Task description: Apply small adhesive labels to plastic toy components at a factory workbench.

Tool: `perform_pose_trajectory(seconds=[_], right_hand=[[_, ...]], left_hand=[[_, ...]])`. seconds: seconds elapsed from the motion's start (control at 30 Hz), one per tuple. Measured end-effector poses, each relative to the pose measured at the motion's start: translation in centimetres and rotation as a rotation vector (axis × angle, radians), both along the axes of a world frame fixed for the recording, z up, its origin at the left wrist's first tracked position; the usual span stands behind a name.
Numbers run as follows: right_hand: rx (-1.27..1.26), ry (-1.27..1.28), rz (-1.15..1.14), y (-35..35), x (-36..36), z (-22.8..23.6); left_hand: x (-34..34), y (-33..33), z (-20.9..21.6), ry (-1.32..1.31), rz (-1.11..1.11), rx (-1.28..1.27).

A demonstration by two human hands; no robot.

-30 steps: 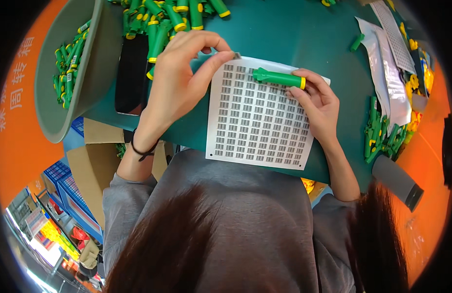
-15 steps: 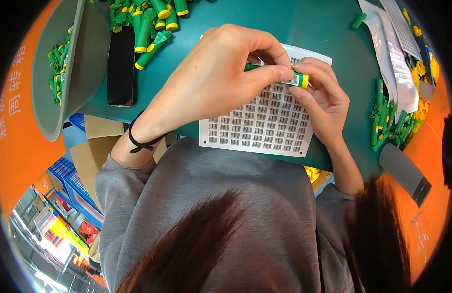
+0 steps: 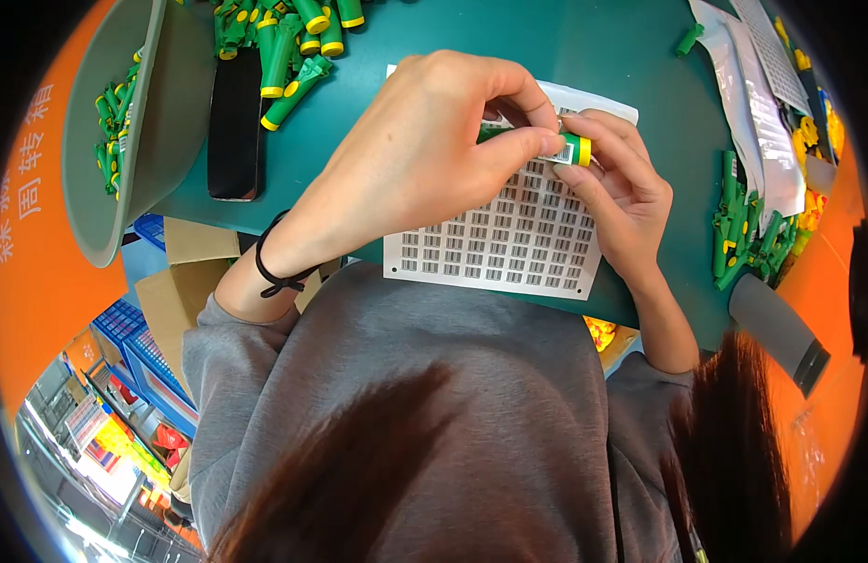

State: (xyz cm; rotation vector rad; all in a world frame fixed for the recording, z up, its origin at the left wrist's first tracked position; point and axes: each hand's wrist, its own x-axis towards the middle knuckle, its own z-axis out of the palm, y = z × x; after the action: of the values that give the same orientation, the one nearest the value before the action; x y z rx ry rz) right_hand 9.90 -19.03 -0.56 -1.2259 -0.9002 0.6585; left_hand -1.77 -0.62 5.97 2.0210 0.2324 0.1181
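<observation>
A small green plastic tube with a yellow end (image 3: 584, 150) is held between my two hands above the sticker sheet. My left hand (image 3: 443, 141) pinches its body, the thumb lying on a white barcode label (image 3: 558, 154). Curled around the yellow end, the fingers and thumb of my right hand (image 3: 631, 192) steady the tube. The rest of its green length is mostly hidden behind my left hand. Beneath both hands lies a white sheet of barcode stickers (image 3: 485, 272), flat on the green table (image 3: 603, 38).
Similar green tubes (image 3: 282, 56) are heaped at the back left, beside a black oblong object (image 3: 235, 131). A grey-green bin (image 3: 162, 141) at the left holds more. Other green pieces (image 3: 734, 230) and white plastic packaging (image 3: 739, 84) lie at the right, above a grey object (image 3: 781, 328).
Both hands stay almost still on the tube, with only a slight shift of my left hand and wrist. The sheet and the heaps look the same.
</observation>
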Motion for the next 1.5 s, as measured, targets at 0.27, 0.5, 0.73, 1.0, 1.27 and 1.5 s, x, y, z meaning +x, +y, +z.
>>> perform_pose_trajectory(seconds=[0.27, 0.5, 0.73, 1.0, 1.27, 1.5], right_hand=[[-0.076, 0.033, 0.015, 0.1, -0.6, -0.2], [-0.088, 0.015, 0.004, 0.2, -0.6, -0.2], [-0.073, 0.008, 0.004, 0.0, -0.8, -0.1], [-0.068, 0.021, 0.002, 0.2, -0.3, 0.0], [-0.074, -0.042, -0.005, -0.2, -0.1, -0.5], [-0.179, -0.187, 0.054, -0.3, 1.2, 1.8]], left_hand=[[-1.1, -0.8, -0.9, -0.004, 0.116, -0.174], [-1.1, -0.5, -1.1, -0.026, 0.097, -0.111], [-1.3, -0.8, -1.0, -0.007, 0.103, -0.094], [-0.8, -0.9, -1.9, -0.039, 0.132, -0.265], [-0.5, -1.2, -3.4, 0.157, 0.025, -0.617], [-7.3, 4.2, -0.6, -0.194, 0.42, -0.121]])
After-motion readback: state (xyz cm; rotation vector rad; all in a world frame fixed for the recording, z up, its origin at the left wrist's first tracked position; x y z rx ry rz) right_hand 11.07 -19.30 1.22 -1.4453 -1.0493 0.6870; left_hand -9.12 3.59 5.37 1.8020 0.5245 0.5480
